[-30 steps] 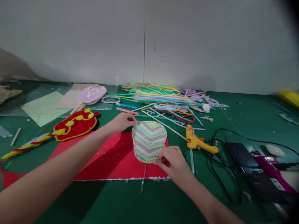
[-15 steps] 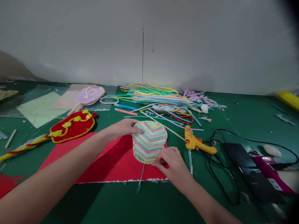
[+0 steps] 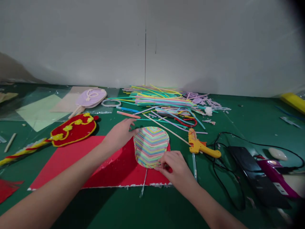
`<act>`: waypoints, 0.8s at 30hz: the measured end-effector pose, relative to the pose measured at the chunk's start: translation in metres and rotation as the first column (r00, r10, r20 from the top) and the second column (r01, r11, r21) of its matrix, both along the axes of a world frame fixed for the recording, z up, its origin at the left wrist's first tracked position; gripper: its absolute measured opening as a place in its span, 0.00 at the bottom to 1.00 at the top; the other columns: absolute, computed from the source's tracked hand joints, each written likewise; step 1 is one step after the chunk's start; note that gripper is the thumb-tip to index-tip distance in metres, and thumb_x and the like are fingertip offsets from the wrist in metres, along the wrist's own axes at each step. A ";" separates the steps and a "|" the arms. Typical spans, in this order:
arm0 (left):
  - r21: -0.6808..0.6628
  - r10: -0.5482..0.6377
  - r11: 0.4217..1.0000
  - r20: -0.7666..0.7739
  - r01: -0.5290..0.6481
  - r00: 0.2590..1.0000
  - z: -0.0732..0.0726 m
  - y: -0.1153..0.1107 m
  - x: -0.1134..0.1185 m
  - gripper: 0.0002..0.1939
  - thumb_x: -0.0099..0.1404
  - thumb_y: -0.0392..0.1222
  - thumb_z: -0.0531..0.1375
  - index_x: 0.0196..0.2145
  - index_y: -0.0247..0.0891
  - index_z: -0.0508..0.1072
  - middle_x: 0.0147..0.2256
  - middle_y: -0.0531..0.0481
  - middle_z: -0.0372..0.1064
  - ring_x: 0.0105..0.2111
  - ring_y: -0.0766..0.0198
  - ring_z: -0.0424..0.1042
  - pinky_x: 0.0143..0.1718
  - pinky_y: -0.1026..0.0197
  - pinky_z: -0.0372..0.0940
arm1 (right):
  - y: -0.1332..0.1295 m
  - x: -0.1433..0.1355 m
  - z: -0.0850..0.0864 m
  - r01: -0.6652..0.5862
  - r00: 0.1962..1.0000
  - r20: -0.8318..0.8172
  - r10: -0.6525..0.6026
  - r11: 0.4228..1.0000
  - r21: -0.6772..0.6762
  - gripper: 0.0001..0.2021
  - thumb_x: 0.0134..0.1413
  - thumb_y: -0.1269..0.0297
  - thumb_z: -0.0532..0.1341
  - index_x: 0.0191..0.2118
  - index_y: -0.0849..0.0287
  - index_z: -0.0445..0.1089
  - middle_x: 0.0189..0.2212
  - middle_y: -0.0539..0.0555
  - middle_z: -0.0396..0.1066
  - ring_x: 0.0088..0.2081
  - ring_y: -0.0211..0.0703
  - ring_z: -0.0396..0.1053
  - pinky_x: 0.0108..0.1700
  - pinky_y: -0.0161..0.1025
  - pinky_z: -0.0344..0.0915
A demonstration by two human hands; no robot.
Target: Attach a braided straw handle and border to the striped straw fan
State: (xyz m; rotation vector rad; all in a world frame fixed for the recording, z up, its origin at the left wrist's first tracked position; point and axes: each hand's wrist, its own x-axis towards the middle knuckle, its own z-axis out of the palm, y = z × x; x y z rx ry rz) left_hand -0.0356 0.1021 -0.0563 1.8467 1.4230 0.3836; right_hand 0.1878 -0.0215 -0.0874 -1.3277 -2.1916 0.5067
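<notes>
A round panel [image 3: 151,147] covered with pastel pipe cleaners in a chevron pattern is tilted up over a red sheet [image 3: 71,159]. My right hand [image 3: 175,167] pinches its lower right edge between thumb and fingers. At the upper left edge is my left hand [image 3: 121,133], its fingers raised off the panel and parted from the thumb. The thumb tip lies close to the rim; whether it touches, I cannot tell. A thin clear strand [image 3: 143,186] runs from beneath the panel onto the green table [image 3: 133,210].
Right of the panel stands a yellow glue gun [image 3: 197,146] with a clear stick. Beyond it lie a black phone [image 3: 257,178] and a purple power strip [image 3: 276,178]. Pipe cleaners [image 3: 162,98] are heaped at the back. A red fan [image 3: 73,130] and a lilac fan [image 3: 90,98] lie left.
My left hand has let go of the panel's upper left edge and drawn slightly left. The panel's top has shifted a little lower. My right hand keeps its pinch.
</notes>
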 end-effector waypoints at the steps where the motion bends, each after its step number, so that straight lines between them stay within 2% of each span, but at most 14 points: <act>1: 0.180 0.072 0.982 -0.119 -0.050 0.990 0.004 -0.008 0.002 0.24 0.61 0.49 0.56 0.53 0.36 0.65 0.48 0.41 0.69 0.48 0.51 0.68 0.49 0.50 0.63 | 0.000 0.000 0.000 -0.001 1.000 -0.004 0.001 1.000 -0.004 0.10 0.55 0.66 0.61 0.28 0.57 0.58 0.26 0.47 0.65 0.31 0.38 0.63 0.40 0.38 0.55; 2: 0.332 0.069 0.943 -0.172 -0.008 0.983 0.007 -0.017 0.006 0.23 0.65 0.47 0.52 0.56 0.37 0.62 0.52 0.42 0.65 0.54 0.52 0.64 0.54 0.49 0.58 | 0.000 0.000 -0.001 -0.003 1.000 -0.006 0.003 1.000 -0.007 0.10 0.55 0.65 0.61 0.28 0.57 0.58 0.26 0.47 0.66 0.31 0.38 0.64 0.40 0.38 0.55; 4: 0.477 -0.048 0.867 -0.210 0.145 0.977 0.008 -0.035 0.015 0.24 0.69 0.45 0.46 0.60 0.36 0.56 0.60 0.42 0.56 0.60 0.57 0.54 0.59 0.52 0.52 | 0.001 0.000 -0.002 -0.011 1.000 -0.011 0.011 1.000 0.004 0.10 0.55 0.64 0.61 0.28 0.57 0.59 0.26 0.47 0.65 0.31 0.38 0.64 0.40 0.38 0.55; 6: 0.461 -0.228 0.819 -0.286 0.343 0.931 0.002 -0.048 0.024 0.26 0.70 0.46 0.45 0.63 0.36 0.50 0.64 0.43 0.44 0.64 0.57 0.42 0.62 0.50 0.45 | 0.001 0.000 -0.004 -0.012 1.000 -0.016 0.012 1.000 0.023 0.10 0.56 0.64 0.61 0.28 0.57 0.59 0.25 0.47 0.65 0.31 0.38 0.64 0.40 0.38 0.55; 8: 0.390 -0.423 0.743 -0.357 0.544 0.833 -0.007 -0.053 0.031 0.27 0.70 0.48 0.44 0.64 0.39 0.46 0.65 0.44 0.43 0.65 0.57 0.41 0.63 0.48 0.41 | 0.002 0.000 -0.005 -0.011 1.000 -0.019 0.012 0.999 0.030 0.10 0.56 0.64 0.61 0.27 0.57 0.59 0.25 0.47 0.65 0.30 0.38 0.63 0.39 0.38 0.55; 9: 0.350 -0.478 0.721 -0.373 0.598 0.795 -0.011 -0.052 0.032 0.27 0.70 0.49 0.43 0.64 0.41 0.45 0.65 0.45 0.41 0.65 0.57 0.40 0.63 0.47 0.41 | 0.002 0.000 -0.006 -0.008 1.000 -0.020 0.008 1.000 0.031 0.10 0.56 0.63 0.61 0.27 0.57 0.59 0.25 0.47 0.65 0.30 0.38 0.63 0.39 0.38 0.55; 11: 0.367 -0.395 0.763 -0.386 0.532 0.834 -0.013 -0.047 0.033 0.27 0.71 0.49 0.42 0.65 0.45 0.42 0.66 0.47 0.34 0.65 0.56 0.35 0.63 0.46 0.39 | 0.002 0.000 -0.007 0.000 1.000 -0.018 0.001 1.000 0.029 0.11 0.56 0.63 0.60 0.27 0.57 0.59 0.25 0.47 0.65 0.30 0.37 0.62 0.39 0.38 0.55; 13: 0.419 -0.320 0.770 -0.398 0.481 0.860 -0.011 -0.042 0.033 0.27 0.71 0.48 0.42 0.65 0.46 0.41 0.67 0.47 0.32 0.66 0.56 0.34 0.63 0.46 0.37 | 0.002 0.000 -0.006 0.001 1.000 -0.018 0.000 0.999 0.038 0.11 0.57 0.62 0.60 0.27 0.57 0.59 0.25 0.47 0.64 0.30 0.37 0.62 0.39 0.38 0.55; 16: 0.362 -0.488 0.679 -0.428 0.639 0.761 -0.007 -0.039 0.036 0.25 0.70 0.50 0.44 0.63 0.48 0.48 0.66 0.49 0.36 0.65 0.55 0.37 0.63 0.46 0.39 | 0.002 -0.001 -0.006 0.000 1.000 -0.019 0.001 0.998 0.060 0.10 0.56 0.63 0.60 0.27 0.57 0.59 0.25 0.46 0.64 0.30 0.37 0.62 0.39 0.38 0.55; 17: 0.360 -0.501 0.671 -0.425 0.649 0.754 -0.008 -0.040 0.038 0.25 0.70 0.50 0.44 0.63 0.48 0.48 0.66 0.49 0.36 0.65 0.55 0.37 0.63 0.46 0.39 | 0.002 -0.001 -0.005 0.002 1.000 -0.020 0.000 0.998 0.068 0.10 0.56 0.63 0.60 0.27 0.57 0.59 0.25 0.47 0.65 0.30 0.37 0.62 0.38 0.38 0.55; 20: 0.447 -0.376 0.720 -0.392 0.531 0.839 -0.014 -0.042 0.050 0.24 0.71 0.45 0.42 0.64 0.46 0.47 0.66 0.48 0.34 0.65 0.56 0.37 0.63 0.46 0.38 | 0.002 -0.002 -0.006 0.005 1.000 -0.020 -0.003 0.997 0.077 0.10 0.56 0.63 0.60 0.27 0.57 0.59 0.25 0.47 0.65 0.30 0.38 0.62 0.38 0.38 0.55; 21: 0.453 -0.382 0.713 -0.389 0.535 0.838 -0.016 -0.042 0.054 0.24 0.71 0.44 0.42 0.63 0.45 0.48 0.66 0.47 0.35 0.65 0.56 0.38 0.63 0.46 0.38 | 0.002 -0.002 -0.006 0.004 1.000 -0.022 -0.002 0.997 0.074 0.10 0.56 0.63 0.60 0.27 0.57 0.59 0.25 0.47 0.65 0.30 0.38 0.62 0.39 0.38 0.55; 23: 0.425 -0.494 0.654 -0.387 0.626 0.779 -0.018 -0.040 0.061 0.23 0.70 0.43 0.43 0.61 0.42 0.55 0.65 0.46 0.43 0.64 0.55 0.42 0.63 0.46 0.40 | 0.002 -0.002 -0.007 0.005 1.000 -0.027 -0.003 0.997 0.071 0.10 0.56 0.64 0.61 0.27 0.57 0.59 0.25 0.47 0.65 0.31 0.38 0.62 0.39 0.38 0.55; 24: 0.423 -0.515 0.645 -0.374 0.636 0.771 -0.016 -0.037 0.063 0.22 0.70 0.43 0.44 0.60 0.42 0.57 0.64 0.45 0.46 0.64 0.54 0.44 0.62 0.45 0.41 | 0.002 -0.002 -0.007 0.006 1.000 -0.028 -0.004 0.998 0.069 0.10 0.55 0.64 0.61 0.27 0.57 0.59 0.25 0.47 0.65 0.31 0.38 0.62 0.40 0.38 0.55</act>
